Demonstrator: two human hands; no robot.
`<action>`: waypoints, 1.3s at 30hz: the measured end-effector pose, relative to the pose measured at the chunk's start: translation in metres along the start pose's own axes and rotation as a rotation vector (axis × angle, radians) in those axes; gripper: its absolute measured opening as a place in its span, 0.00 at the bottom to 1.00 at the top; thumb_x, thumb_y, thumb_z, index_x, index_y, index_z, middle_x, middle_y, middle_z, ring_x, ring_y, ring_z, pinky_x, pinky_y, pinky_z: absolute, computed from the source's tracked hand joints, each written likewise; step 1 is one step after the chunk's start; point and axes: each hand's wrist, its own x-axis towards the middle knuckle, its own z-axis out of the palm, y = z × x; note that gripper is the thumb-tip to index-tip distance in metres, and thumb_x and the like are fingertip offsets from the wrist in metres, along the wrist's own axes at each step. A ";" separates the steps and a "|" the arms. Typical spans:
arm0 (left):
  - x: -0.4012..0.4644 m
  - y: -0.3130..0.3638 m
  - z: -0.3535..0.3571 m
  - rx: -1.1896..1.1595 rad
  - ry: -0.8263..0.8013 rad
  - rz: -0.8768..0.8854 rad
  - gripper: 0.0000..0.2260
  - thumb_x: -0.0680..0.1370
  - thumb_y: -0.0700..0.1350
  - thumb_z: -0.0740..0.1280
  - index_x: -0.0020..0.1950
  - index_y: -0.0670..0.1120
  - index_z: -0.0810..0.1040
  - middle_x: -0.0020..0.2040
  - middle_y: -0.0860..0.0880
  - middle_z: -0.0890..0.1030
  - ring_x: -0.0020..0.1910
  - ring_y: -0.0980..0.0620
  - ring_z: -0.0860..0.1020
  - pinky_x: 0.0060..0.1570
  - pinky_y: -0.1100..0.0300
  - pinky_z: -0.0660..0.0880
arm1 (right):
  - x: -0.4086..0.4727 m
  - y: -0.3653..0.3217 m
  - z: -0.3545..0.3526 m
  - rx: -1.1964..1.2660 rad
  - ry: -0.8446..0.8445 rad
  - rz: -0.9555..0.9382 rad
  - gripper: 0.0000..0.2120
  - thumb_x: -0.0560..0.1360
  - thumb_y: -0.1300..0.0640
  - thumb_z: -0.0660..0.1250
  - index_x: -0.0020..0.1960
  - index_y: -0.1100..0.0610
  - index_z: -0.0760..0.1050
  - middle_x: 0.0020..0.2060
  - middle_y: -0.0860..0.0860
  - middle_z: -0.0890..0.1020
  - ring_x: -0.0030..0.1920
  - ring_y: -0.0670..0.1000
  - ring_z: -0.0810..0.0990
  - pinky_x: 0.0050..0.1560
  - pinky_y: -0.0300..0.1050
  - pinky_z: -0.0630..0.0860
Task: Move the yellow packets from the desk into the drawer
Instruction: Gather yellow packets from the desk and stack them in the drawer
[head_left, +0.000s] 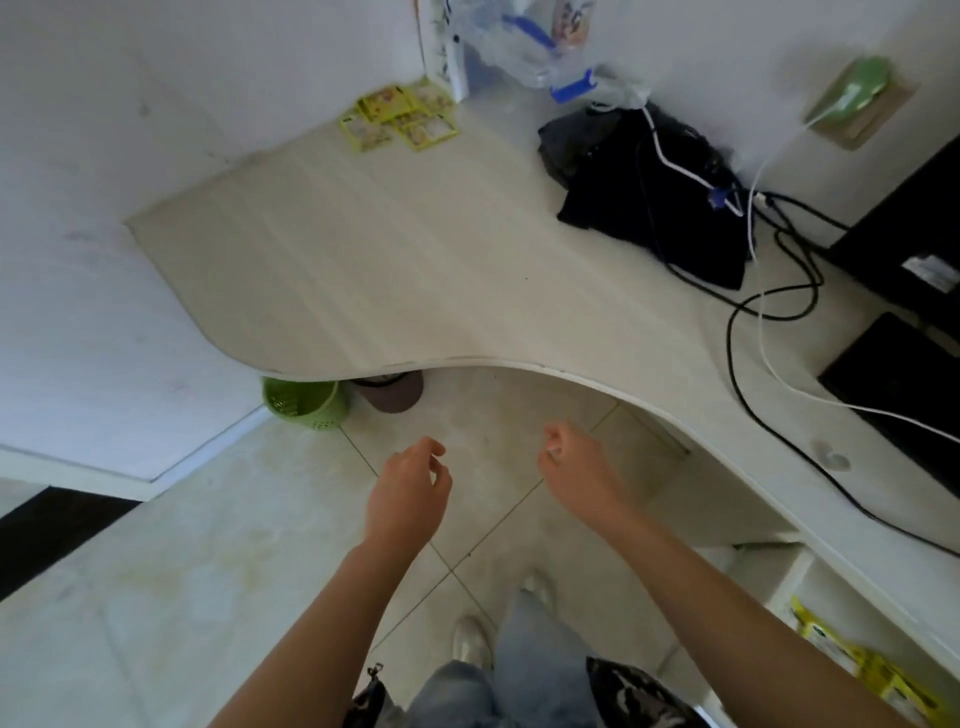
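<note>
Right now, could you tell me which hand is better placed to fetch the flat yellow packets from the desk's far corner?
Probably left hand: both are empty, and the yellow packets lie far-left.

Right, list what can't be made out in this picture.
- Head view: print on the yellow packets at the desk's far corner is blurred and too small.
- Yellow packets in the white open drawer are cut off by the frame edge; count unclear.
- Green perforated plastic bin: top hidden by the pale wooden desk.

Packets (399, 115) on desk (395, 270) far corner; drawer (862, 660) right.
</note>
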 end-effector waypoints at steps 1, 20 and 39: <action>0.010 -0.004 -0.004 -0.003 0.005 -0.006 0.10 0.78 0.45 0.63 0.59 0.49 0.75 0.46 0.54 0.78 0.51 0.52 0.76 0.47 0.56 0.75 | 0.010 -0.008 0.001 -0.004 -0.003 -0.007 0.16 0.77 0.61 0.61 0.64 0.63 0.72 0.57 0.59 0.79 0.59 0.58 0.77 0.58 0.46 0.71; 0.252 -0.017 -0.096 -0.024 0.115 -0.093 0.10 0.78 0.46 0.63 0.59 0.49 0.76 0.49 0.53 0.80 0.53 0.52 0.76 0.50 0.55 0.75 | 0.253 -0.170 -0.029 -0.068 -0.089 -0.218 0.16 0.79 0.56 0.61 0.65 0.59 0.71 0.58 0.54 0.78 0.59 0.53 0.76 0.59 0.45 0.72; 0.503 -0.029 -0.192 0.160 -0.018 0.114 0.10 0.78 0.46 0.62 0.59 0.50 0.76 0.53 0.51 0.79 0.55 0.49 0.76 0.53 0.52 0.75 | 0.440 -0.284 -0.060 -0.154 -0.005 -0.202 0.15 0.78 0.56 0.63 0.64 0.59 0.71 0.58 0.56 0.78 0.59 0.56 0.76 0.59 0.44 0.69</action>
